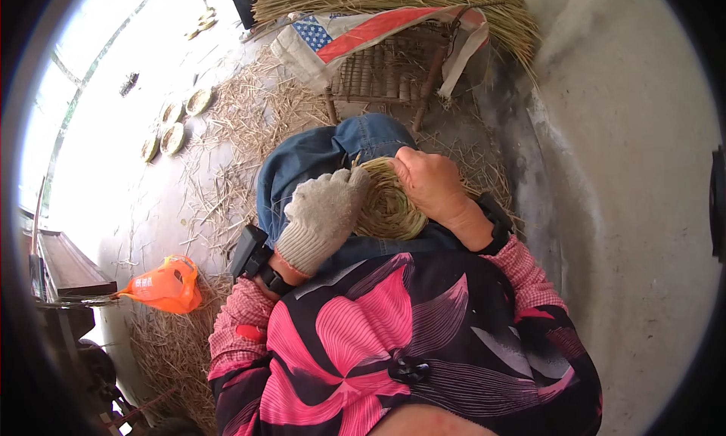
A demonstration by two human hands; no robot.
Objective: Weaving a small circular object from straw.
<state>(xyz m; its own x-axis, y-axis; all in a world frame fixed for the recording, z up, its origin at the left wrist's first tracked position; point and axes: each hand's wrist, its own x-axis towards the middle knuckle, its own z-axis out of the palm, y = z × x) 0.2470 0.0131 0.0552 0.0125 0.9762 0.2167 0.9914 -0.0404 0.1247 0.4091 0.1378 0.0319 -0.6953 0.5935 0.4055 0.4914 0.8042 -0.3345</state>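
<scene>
A round coil of woven straw (387, 209) rests on my lap over blue jeans (302, 164). My left hand (327, 207), in a pale knitted glove, grips the coil's left edge with its fingers curled. At the upper right rim, my bare right hand (431, 180) pinches the straw, its fingers bent over the edge. A short straw end sticks up beside the left fingertips. The thumbs and the undersides of the coil are partly hidden.
Ahead of my knees stands a low wooden rack (386, 74) draped with a striped cloth (370, 35), a long straw bundle (393, 1) behind it. Loose straw covers the floor. Several small round baskets (173, 139) lie at left, near an orange plastic bag (168, 286). A wall (620, 171) rises at right.
</scene>
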